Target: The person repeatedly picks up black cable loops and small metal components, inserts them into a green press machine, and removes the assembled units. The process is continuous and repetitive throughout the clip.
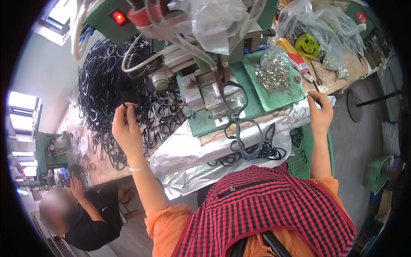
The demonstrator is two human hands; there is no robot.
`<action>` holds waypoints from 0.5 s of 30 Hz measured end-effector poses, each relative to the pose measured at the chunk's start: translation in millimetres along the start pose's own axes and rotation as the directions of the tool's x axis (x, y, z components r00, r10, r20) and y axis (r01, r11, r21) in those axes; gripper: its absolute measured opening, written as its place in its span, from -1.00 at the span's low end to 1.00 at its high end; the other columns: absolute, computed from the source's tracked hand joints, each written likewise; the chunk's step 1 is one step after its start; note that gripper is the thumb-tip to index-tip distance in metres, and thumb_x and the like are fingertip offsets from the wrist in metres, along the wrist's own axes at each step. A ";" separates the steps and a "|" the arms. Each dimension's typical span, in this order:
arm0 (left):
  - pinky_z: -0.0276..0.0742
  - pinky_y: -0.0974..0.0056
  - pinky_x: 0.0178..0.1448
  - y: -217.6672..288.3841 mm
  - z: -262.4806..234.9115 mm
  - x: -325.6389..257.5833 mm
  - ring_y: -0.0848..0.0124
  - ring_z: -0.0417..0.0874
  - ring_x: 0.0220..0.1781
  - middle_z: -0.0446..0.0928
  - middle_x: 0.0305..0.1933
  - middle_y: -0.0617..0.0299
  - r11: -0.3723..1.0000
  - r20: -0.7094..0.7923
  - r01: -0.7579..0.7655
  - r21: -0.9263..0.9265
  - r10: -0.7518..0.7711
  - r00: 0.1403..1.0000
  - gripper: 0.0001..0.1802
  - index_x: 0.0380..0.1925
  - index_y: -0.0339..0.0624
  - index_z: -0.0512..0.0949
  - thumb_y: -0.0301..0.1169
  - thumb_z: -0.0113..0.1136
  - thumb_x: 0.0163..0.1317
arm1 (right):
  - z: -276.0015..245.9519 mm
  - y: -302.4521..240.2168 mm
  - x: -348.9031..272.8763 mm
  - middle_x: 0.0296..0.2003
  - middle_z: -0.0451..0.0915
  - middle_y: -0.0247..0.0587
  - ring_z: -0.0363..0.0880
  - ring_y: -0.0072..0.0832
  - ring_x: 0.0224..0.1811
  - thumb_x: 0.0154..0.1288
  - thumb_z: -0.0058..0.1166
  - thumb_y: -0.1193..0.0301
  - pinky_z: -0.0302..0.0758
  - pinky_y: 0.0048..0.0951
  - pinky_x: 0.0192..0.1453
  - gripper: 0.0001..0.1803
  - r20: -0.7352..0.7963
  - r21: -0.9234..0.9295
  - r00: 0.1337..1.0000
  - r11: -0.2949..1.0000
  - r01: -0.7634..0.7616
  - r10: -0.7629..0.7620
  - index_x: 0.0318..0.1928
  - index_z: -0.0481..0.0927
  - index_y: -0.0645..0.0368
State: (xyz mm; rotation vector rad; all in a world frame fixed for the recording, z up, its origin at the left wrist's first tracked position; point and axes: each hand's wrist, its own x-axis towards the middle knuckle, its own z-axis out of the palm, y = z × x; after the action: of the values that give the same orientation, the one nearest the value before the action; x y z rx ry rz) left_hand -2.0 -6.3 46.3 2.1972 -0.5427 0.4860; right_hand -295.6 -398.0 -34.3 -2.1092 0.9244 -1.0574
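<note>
My left hand (127, 128) is at the front of a big heap of black glasses frames (105, 81), its thumb and fingers pinched on a dark piece that looks like one of those frames. My right hand (321, 113) is beside the right corner of a green tray (274, 103), fingers curled and tips together; whatever they hold is too small to make out. On the tray lies a pile of small shiny metal parts (272, 73). Between my hands, a black glasses frame (245, 100) sits at the metal fixture (212, 94) of a green machine, hanging toward me.
Clear hoses and a red lit switch (119, 17) are on the machine above. Silver sheeting (180, 158) covers the front edge, with more black frames on it. Plastic bags (317, 25) lie at the back right. At the lower left sits another person (92, 218).
</note>
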 end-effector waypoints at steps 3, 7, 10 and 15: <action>0.41 0.46 -0.18 -62.1 4.8 -10.0 0.58 0.47 -0.33 0.56 -0.33 0.34 0.968 -0.043 0.174 -0.181 -0.184 0.982 -0.86 -0.22 -0.33 0.58 -0.45 0.16 0.45 | 7.5 -7.9 -2.4 -0.26 0.69 -0.26 0.66 -0.50 -0.16 0.19 0.28 0.60 0.54 -0.46 0.02 -0.86 0.070 0.077 0.997 0.996 -0.043 0.037 -0.21 0.69 0.29; 0.39 0.55 -0.24 -41.4 18.6 -36.7 0.71 0.45 -0.30 0.55 -0.25 0.42 0.874 -0.121 0.213 -0.436 -0.291 0.949 -0.85 -0.18 -0.24 0.61 -0.39 0.16 0.49 | 20.4 -50.4 -2.4 -0.26 0.71 -0.27 0.67 -0.51 -0.16 0.15 0.31 0.57 0.55 -0.47 0.02 -0.86 0.286 0.293 0.958 0.951 -0.097 0.010 -0.24 0.70 0.28; 0.41 0.55 -0.24 0.1 21.4 -28.5 0.69 0.47 -0.31 0.54 -0.26 0.40 0.807 -0.130 0.130 -0.575 -0.247 0.960 -0.88 -0.12 -0.24 0.59 -0.42 0.13 0.50 | 38.2 -101.1 11.5 -0.26 0.74 -0.25 0.69 -0.50 -0.17 0.12 0.31 0.53 0.56 -0.48 0.00 -0.84 0.432 0.475 0.887 0.877 -0.072 -0.162 -0.24 0.73 0.24; 0.50 0.47 -0.19 12.2 45.8 -31.9 0.59 0.54 -0.29 0.52 -0.25 0.32 0.753 -0.026 0.138 -0.643 -0.202 0.979 -0.90 -0.09 -0.27 0.52 -0.47 0.09 0.50 | 85.6 -168.6 37.9 -0.30 0.71 -0.27 0.66 -0.55 -0.21 0.09 0.37 0.46 0.55 -0.48 -0.04 -0.63 0.509 0.513 0.841 0.850 -0.123 -0.185 -0.06 0.67 0.29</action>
State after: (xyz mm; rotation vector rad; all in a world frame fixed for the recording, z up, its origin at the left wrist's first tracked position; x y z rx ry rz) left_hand -27.7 -42.2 9.9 1.5315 -0.3750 0.2475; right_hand -153.9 -313.5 65.5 -1.7886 0.2648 -0.5665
